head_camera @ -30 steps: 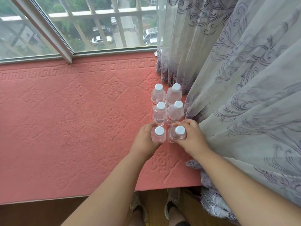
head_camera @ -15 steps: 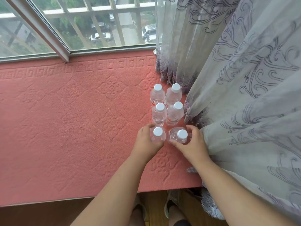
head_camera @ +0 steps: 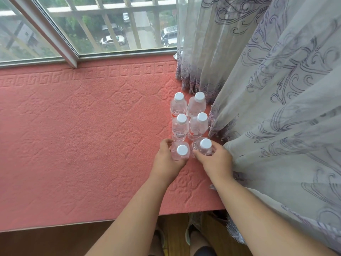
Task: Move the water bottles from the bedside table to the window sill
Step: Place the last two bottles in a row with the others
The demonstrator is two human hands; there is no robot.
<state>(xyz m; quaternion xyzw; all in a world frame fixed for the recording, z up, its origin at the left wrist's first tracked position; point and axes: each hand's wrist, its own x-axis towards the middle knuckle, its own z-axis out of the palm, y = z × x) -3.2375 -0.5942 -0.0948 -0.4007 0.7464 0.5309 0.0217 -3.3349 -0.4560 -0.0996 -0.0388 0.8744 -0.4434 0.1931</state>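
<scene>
Several clear water bottles with white caps stand in two columns on the pink embossed window sill (head_camera: 83, 135). The far pair (head_camera: 178, 105) and the middle pair (head_camera: 199, 126) stand free. My left hand (head_camera: 166, 161) is wrapped around the near left bottle (head_camera: 181, 151), which stands upright. My right hand (head_camera: 215, 160) grips the near right bottle (head_camera: 203, 146), which looks slightly tilted toward the curtain. Both near bottles sit right behind the middle pair.
A grey patterned sheer curtain (head_camera: 267, 108) hangs along the right, brushing the bottles and my right wrist. The window frame (head_camera: 73, 58) runs along the sill's far edge. The sill's front edge (head_camera: 110, 218) drops to a wooden floor with feet below.
Both hands stay on the near pair of bottles. The right bottle has shifted a little closer to the middle pair and the right hand has slid round to its near side.
</scene>
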